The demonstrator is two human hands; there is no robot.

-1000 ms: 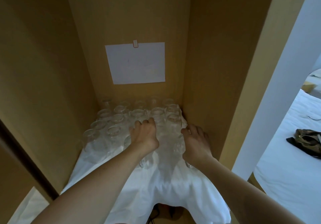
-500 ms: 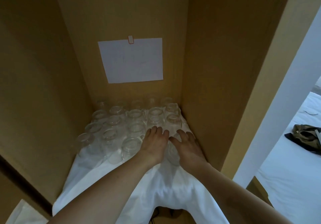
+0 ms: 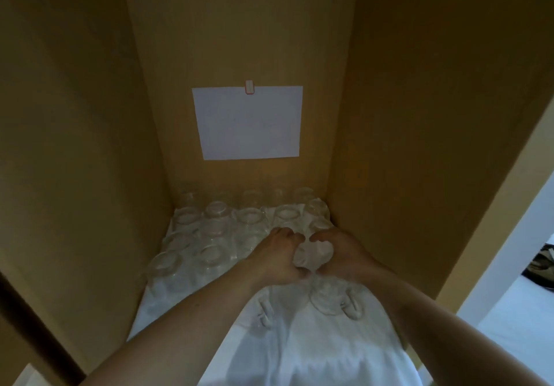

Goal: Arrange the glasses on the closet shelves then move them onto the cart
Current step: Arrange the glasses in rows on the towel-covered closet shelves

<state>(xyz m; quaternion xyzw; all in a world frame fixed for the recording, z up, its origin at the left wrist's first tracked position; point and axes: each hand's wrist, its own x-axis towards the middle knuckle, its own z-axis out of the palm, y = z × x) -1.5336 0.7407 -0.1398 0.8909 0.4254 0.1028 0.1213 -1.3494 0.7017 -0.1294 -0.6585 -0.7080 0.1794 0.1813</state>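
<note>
- On the closet shelf (image 3: 168, 319), over a white cloth (image 3: 314, 352): rows of clear glasses (image 3: 215, 229) standing close together, packed back to the rear wall.
- Nearer the front right, one glass (image 3: 313, 255) cupped between both hands, touching its neighbours behind.
- Left hand (image 3: 278, 258) with fingers curled round the glass's left side; right hand (image 3: 344, 258) curled round its right side, thumbs nearly meeting at the front.
- Just before the hands, another glass (image 3: 326, 298) with a handle showing; whether upright or tipped, hard to tell.
- On the back wall, a clipped sheet of paper (image 3: 247, 123).
- Likely handling: rigid, smooth, slippery, brittle; apt to chip if knocked against the crowded neighbours.
- Best taken round the body with a firm wrap, or by the handle where present; lifted straight up, clear of adjacent rims.
- Loose cloth underneath likely to drag and topple others if slid.
</note>
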